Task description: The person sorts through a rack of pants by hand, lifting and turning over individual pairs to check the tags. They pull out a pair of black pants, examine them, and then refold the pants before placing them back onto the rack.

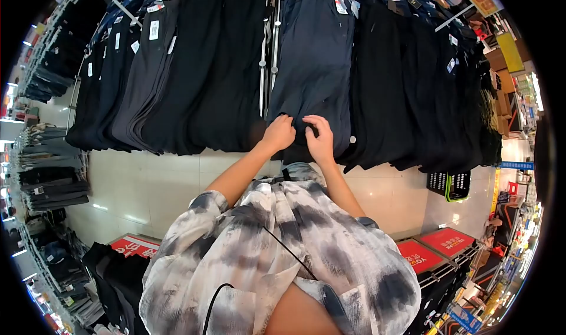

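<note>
A pair of dark navy trousers hangs folded over the rack in front of me, with a white and red tag near its top. My left hand is at the lower left edge of these trousers, its fingers curled closed on the fabric. Just to its right, my right hand rests against the lower part of the same trousers. Its fingers are bent, with a gap between thumb and forefinger and nothing seen held there. The cloth is slightly creased between the two hands.
Rows of black trousers hang left of the metal rack bars, and more black trousers hang to the right. A black basket with a green edge stands on the tiled floor. Red signs top a rack behind me.
</note>
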The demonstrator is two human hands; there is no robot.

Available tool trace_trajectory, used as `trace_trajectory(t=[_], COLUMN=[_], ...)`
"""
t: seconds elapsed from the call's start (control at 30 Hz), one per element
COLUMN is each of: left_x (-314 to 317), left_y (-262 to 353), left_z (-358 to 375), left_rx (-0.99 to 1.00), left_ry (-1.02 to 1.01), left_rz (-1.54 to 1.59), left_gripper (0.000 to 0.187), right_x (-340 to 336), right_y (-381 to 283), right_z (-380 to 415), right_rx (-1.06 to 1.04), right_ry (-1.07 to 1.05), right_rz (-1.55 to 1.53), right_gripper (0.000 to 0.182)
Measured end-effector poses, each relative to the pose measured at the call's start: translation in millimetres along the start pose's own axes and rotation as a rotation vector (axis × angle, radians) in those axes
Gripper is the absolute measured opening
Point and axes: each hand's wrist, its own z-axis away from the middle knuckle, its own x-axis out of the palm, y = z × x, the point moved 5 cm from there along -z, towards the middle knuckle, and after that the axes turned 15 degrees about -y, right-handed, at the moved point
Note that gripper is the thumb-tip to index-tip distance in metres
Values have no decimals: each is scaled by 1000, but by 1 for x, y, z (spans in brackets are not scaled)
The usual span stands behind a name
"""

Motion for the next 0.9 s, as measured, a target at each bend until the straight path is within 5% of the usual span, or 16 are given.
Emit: trace_trajectory(t=[0.23,0.4,0.63,0.9], left_x=[24,20,20,26], left_y=[-36,-17,-6,-3], left_z=[-26,-22,-19,-18], left_rx=[4,26,-150,-25], left_ry=[-232,-202,-302,-83], left_rz=[43,22,-16,-23], left_gripper=[57,48,50,43], right_x=[9,30,41,34], right_y=[12,39,59,76], right_z=[-40,-61,-76,-76], right_rx=[-100,-89,46,79], right_ry=[-208,-392,-487,-485], right_rz=[-35,142,320,332], right_gripper=[21,31,17,8])
